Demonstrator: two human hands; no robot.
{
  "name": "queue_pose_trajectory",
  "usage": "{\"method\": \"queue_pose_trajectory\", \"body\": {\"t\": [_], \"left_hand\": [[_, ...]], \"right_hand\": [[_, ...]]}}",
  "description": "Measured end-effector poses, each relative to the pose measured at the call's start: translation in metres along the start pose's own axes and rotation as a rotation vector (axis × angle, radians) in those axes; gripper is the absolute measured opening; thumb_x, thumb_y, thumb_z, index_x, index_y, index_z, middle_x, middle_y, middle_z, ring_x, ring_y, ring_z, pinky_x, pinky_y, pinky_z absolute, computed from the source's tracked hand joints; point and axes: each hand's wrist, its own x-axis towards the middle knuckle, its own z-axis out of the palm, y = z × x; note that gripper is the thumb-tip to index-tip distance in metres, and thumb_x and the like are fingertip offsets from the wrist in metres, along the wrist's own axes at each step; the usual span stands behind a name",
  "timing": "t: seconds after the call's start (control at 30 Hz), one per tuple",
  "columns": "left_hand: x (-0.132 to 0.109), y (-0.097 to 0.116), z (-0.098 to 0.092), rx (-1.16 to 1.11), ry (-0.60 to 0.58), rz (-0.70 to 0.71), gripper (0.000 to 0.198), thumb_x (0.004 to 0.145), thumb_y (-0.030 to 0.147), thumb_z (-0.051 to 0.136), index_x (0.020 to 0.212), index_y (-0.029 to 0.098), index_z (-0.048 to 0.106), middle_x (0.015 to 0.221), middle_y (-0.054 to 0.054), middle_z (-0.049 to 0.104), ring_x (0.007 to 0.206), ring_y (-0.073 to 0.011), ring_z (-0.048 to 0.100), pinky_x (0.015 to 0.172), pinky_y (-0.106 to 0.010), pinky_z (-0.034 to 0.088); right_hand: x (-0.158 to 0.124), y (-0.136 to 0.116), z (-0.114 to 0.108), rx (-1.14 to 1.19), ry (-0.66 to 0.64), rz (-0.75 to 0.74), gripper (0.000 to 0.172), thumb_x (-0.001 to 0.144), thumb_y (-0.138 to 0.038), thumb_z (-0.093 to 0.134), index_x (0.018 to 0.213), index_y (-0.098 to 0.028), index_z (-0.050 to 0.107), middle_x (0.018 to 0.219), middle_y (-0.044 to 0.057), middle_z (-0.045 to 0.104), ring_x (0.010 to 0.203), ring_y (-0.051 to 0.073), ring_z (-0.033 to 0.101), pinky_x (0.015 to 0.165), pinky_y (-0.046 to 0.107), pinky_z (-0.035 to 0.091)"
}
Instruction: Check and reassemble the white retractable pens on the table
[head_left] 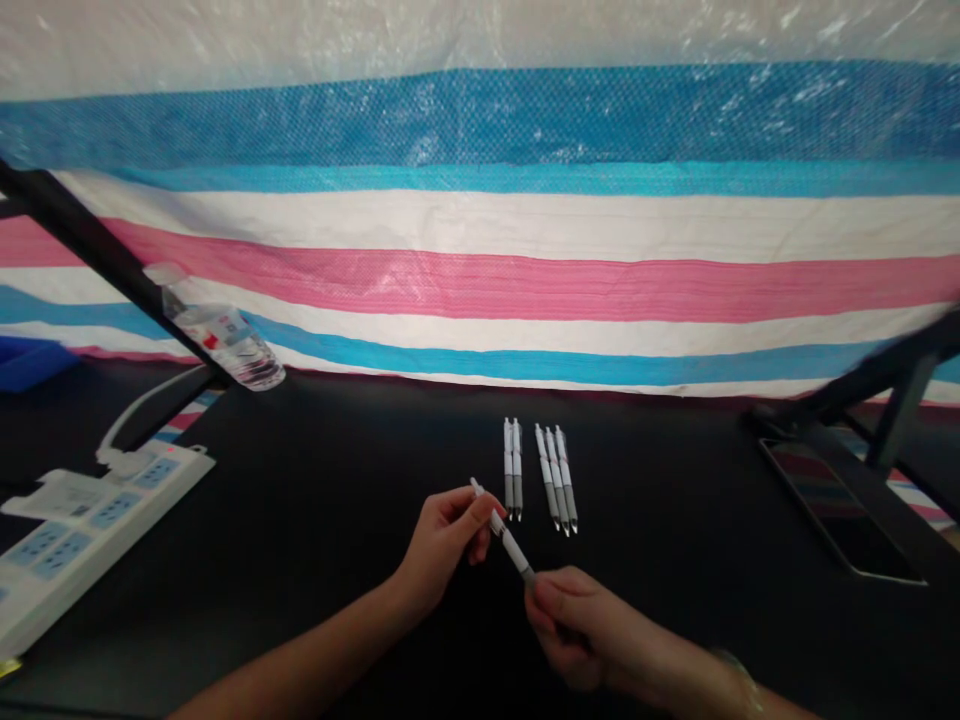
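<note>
A white and grey pen [507, 540] is held between both hands above the black table [315, 520]. My left hand [444, 540] pinches its upper white end. My right hand [577, 622] is closed around its lower grey tip. Just beyond the hands lie two pens [513, 468] side by side, and to their right a group of three pens [556, 478], all flat on the table with grey ends toward me.
A white power strip [82, 525] lies at the left. A clear plastic bottle [222, 334] leans at the back left by a black bar. A phone [836, 505] sits on a black stand at the right. A striped tarp [525, 230] hangs behind.
</note>
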Motion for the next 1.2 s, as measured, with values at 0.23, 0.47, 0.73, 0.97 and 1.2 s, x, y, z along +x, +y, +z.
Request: {"method": "queue_pose_trajectory", "body": {"t": [0.23,0.47,0.73,0.97,1.2], "left_hand": [[0.000,0.002,0.004,0.022,-0.014,-0.017,0.045,0.081,0.059,0.074,0.087,0.014,0.075,0.054,0.003,0.055,0.046,-0.0095,0.048,0.045,-0.021,0.034],[0.000,0.005,0.000,-0.138,-0.073,-0.032,0.035,0.082,0.047,0.079,0.093,0.014,0.075,0.063,0.000,0.059,0.054,-0.0106,0.051,0.052,-0.023,0.038],[0.003,0.005,-0.003,-0.150,-0.044,0.005,0.033,0.083,0.047,0.078,0.089,0.014,0.075,0.069,-0.002,0.062,0.062,-0.0125,0.053,0.058,-0.025,0.042],[0.004,0.009,-0.001,-0.169,-0.021,-0.020,0.035,0.081,0.049,0.080,0.085,0.014,0.075,0.070,-0.001,0.062,0.060,-0.0118,0.053,0.056,-0.025,0.042],[0.003,0.006,-0.001,-0.184,-0.029,-0.028,0.034,0.082,0.047,0.079,0.087,0.014,0.075,0.072,-0.001,0.061,0.061,-0.0113,0.054,0.057,-0.024,0.042]], "right_hand": [[-0.002,0.005,0.002,0.063,0.061,-0.033,0.057,0.074,-0.073,0.073,0.078,-0.021,0.049,0.047,-0.012,0.039,0.037,0.003,0.019,0.037,0.018,0.014],[0.000,0.005,-0.006,0.217,-0.027,-0.088,0.053,0.086,-0.067,0.063,0.091,-0.014,0.062,0.047,-0.008,0.049,0.031,0.004,0.028,0.035,0.018,0.022],[0.004,0.011,-0.009,0.198,-0.037,-0.066,0.049,0.088,-0.058,0.065,0.108,-0.014,0.056,0.077,0.008,0.072,0.050,0.015,0.066,0.038,0.017,0.040],[0.000,0.006,-0.007,0.177,0.011,-0.089,0.044,0.084,-0.048,0.075,0.105,-0.013,0.058,0.080,0.008,0.072,0.061,0.017,0.069,0.041,0.016,0.043],[-0.001,0.007,-0.005,0.168,-0.025,-0.097,0.038,0.084,-0.044,0.076,0.098,-0.015,0.056,0.083,0.008,0.073,0.064,0.018,0.072,0.041,0.016,0.047]]}}
